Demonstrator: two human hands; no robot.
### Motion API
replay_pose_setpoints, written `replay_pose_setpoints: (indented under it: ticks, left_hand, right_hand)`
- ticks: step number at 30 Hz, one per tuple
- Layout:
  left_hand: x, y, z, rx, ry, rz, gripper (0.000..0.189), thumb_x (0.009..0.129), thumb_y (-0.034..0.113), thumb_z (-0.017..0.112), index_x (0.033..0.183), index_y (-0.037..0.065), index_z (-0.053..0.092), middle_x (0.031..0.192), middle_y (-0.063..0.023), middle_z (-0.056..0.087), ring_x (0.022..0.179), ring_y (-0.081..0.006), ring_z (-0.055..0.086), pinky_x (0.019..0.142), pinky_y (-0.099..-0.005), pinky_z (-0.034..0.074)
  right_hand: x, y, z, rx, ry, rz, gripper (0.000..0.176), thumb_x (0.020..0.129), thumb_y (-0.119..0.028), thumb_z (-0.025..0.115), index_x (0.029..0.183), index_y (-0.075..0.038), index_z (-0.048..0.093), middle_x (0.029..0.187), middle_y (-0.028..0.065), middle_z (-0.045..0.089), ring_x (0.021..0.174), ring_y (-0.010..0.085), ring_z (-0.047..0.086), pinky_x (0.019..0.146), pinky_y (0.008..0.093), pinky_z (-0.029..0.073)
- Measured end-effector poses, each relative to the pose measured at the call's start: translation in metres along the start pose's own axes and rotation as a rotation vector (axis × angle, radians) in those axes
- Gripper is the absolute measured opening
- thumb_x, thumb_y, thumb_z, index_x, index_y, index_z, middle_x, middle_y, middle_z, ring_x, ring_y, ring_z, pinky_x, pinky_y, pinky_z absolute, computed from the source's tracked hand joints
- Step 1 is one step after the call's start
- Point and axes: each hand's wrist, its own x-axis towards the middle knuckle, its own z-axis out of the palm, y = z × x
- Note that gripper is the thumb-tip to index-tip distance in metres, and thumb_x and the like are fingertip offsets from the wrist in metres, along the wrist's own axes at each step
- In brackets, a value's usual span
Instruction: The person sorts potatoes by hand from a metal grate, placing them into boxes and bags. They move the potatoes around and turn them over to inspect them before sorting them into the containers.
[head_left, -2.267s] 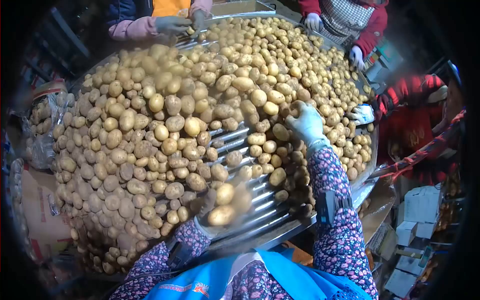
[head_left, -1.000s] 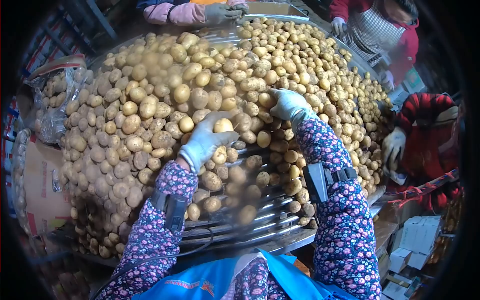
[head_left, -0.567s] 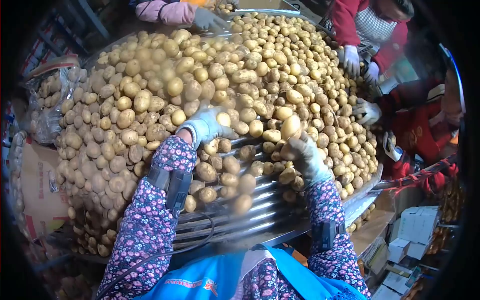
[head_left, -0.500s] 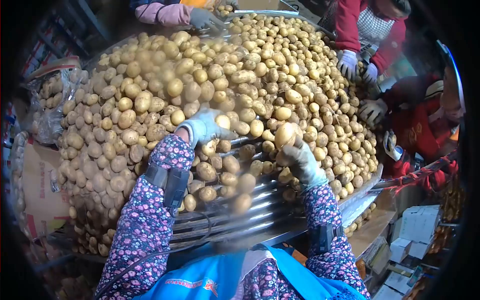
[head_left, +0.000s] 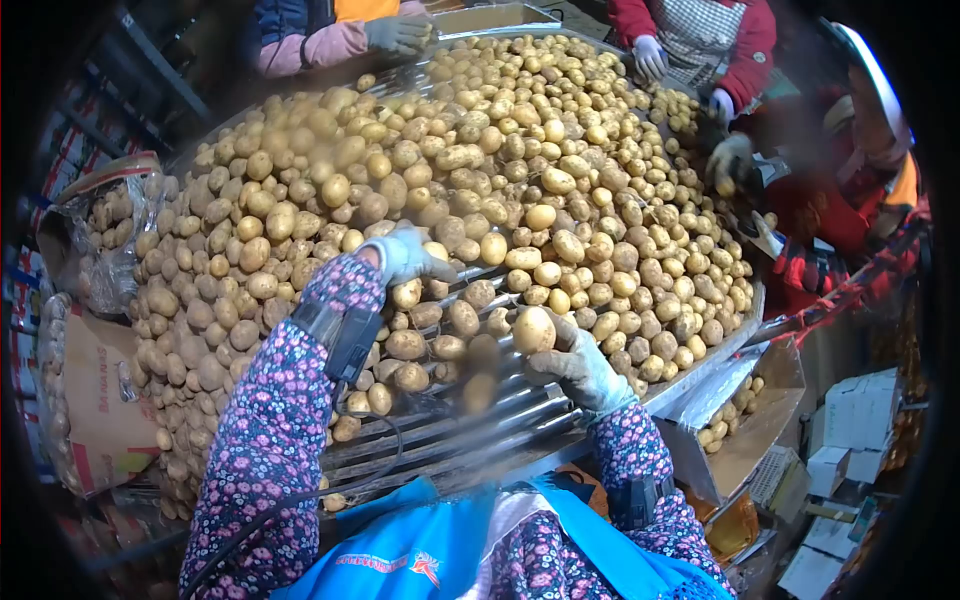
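Note:
A large heap of potatoes (head_left: 580,170) covers a slatted metal table, whose bars (head_left: 470,400) show in front of me. My right hand (head_left: 582,372), in a pale, soiled work glove, is closed around one potato (head_left: 534,330) and holds it above the bars. At the near edge of the heap, my left hand (head_left: 402,258), gloved in light blue-white, lies over the potatoes with its fingers stretched to the right. Just below those fingers sits a potato (head_left: 407,292). The undersides of the left fingers are hidden.
Co-workers' gloved hands (head_left: 400,35) are at the far edge, with more at the right. Cartons of potatoes stand at left (head_left: 105,390) and right (head_left: 745,430). White boxes (head_left: 858,410) are stacked at lower right. A dark cable (head_left: 400,440) crosses the near bars.
My right hand has drawn back toward me and slightly left, with the potato still held. My left hand has shifted slightly. At upper right, a co-worker's two hands have moved apart.

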Motion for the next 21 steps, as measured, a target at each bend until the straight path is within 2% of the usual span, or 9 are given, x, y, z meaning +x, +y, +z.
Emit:
replay_pose_setpoints:
  ticks: [4, 6, 9, 10, 11, 16, 18, 20, 21]
  left_hand:
    - [-0.005, -0.024, 0.029, -0.805, 0.164, 0.101, 0.051, 0.071, 0.021, 0.088, 0.109, -0.005, 0.065, 0.097, -0.0062, 0.068, 0.084, -0.0131, 0.065, 0.073, -0.0244, 0.057]
    - [-0.012, -0.018, 0.031, -0.674, 0.148, 0.148, 0.049, 0.074, 0.023, 0.085, 0.110, -0.003, 0.065, 0.096, -0.0061, 0.068, 0.083, -0.0132, 0.065, 0.075, -0.0264, 0.056]
    - [-0.012, -0.002, 0.009, -0.670, -0.087, 0.074, 0.040, 0.078, 0.024, 0.080, 0.106, -0.001, 0.067, 0.095, -0.0069, 0.069, 0.082, -0.0138, 0.065, 0.075, -0.0289, 0.055]
    - [0.001, -0.014, 0.007, -0.520, -0.137, 0.188, 0.034, 0.080, 0.025, 0.077, 0.101, -0.001, 0.069, 0.091, -0.0071, 0.071, 0.081, -0.0138, 0.065, 0.073, -0.0299, 0.055]
    - [0.005, -0.010, 0.006, -0.375, -0.029, 0.204, 0.031, 0.080, 0.025, 0.077, 0.097, -0.001, 0.070, 0.088, -0.0068, 0.071, 0.080, -0.0140, 0.065, 0.073, -0.0299, 0.054]
    - [-0.032, 0.006, 0.023, -0.950, 0.061, 0.066, 0.022, 0.085, 0.014, 0.070, 0.102, 0.001, 0.066, 0.086, -0.0049, 0.068, 0.077, -0.0172, 0.067, 0.066, -0.0327, 0.057]
    - [-0.095, 0.052, 0.034, -1.572, 0.002, 0.075, 0.022, 0.089, 0.014, 0.067, 0.107, 0.003, 0.060, 0.091, -0.0111, 0.067, 0.071, -0.0209, 0.069, 0.047, -0.0268, 0.057]
    - [-0.114, 0.061, 0.049, -1.739, -0.199, 0.096, 0.037, 0.085, 0.018, 0.073, 0.118, 0.006, 0.061, 0.109, -0.0163, 0.065, 0.088, -0.0255, 0.069, 0.060, -0.0369, 0.061]
    - [-0.120, 0.077, 0.068, -1.908, -0.299, 0.027, 0.045, 0.083, 0.025, 0.075, 0.123, 0.009, 0.058, 0.110, -0.0118, 0.065, 0.098, -0.0296, 0.068, 0.057, -0.0353, 0.059]
  right_hand:
    - [-0.028, 0.029, -0.001, 0.264, 0.114, -0.120, 0.067, 0.080, -0.027, 0.073, 0.136, 0.000, 0.047, 0.111, 0.0107, 0.065, 0.077, 0.0141, 0.063, 0.062, 0.0265, 0.052]
    - [-0.036, 0.047, -0.007, 0.321, 0.168, -0.121, 0.058, 0.086, -0.027, 0.067, 0.134, 0.000, 0.047, 0.112, 0.0151, 0.065, 0.072, 0.0143, 0.061, 0.056, 0.0274, 0.053]
    - [-0.041, 0.050, 0.004, 0.392, 0.267, -0.061, 0.048, 0.088, -0.026, 0.065, 0.130, -0.006, 0.051, 0.095, 0.0071, 0.062, 0.070, 0.0123, 0.059, 0.058, 0.0263, 0.052]
    - [-0.044, 0.045, 0.012, 0.394, 0.315, -0.019, 0.048, 0.089, -0.027, 0.065, 0.131, -0.009, 0.051, 0.089, 0.0024, 0.058, 0.070, 0.0114, 0.058, 0.060, 0.0253, 0.051]
    - [-0.042, 0.057, 0.006, 0.361, 0.263, -0.099, 0.050, 0.089, -0.031, 0.067, 0.130, -0.009, 0.051, 0.094, 0.0027, 0.061, 0.073, 0.0120, 0.060, 0.062, 0.0253, 0.052]
    - [-0.057, 0.052, 0.004, 0.402, 0.132, -0.189, 0.055, 0.090, -0.035, 0.068, 0.135, -0.009, 0.050, 0.108, 0.0058, 0.062, 0.094, 0.0177, 0.067, 0.069, 0.0278, 0.056]
    - [-0.063, 0.050, 0.007, 0.462, 0.138, -0.177, 0.048, 0.091, -0.028, 0.067, 0.132, -0.010, 0.051, 0.107, 0.0032, 0.062, 0.090, 0.0123, 0.063, 0.068, 0.0238, 0.053]
    - [-0.064, 0.054, 0.010, 0.539, 0.130, -0.140, 0.045, 0.091, -0.020, 0.066, 0.133, -0.012, 0.051, 0.106, 0.0001, 0.061, 0.087, 0.0081, 0.061, 0.067, 0.0216, 0.050]
    - [-0.064, 0.059, 0.013, 0.548, 0.140, -0.147, 0.045, 0.091, -0.020, 0.066, 0.133, -0.012, 0.051, 0.106, 0.0001, 0.061, 0.087, 0.0081, 0.061, 0.067, 0.0216, 0.050]
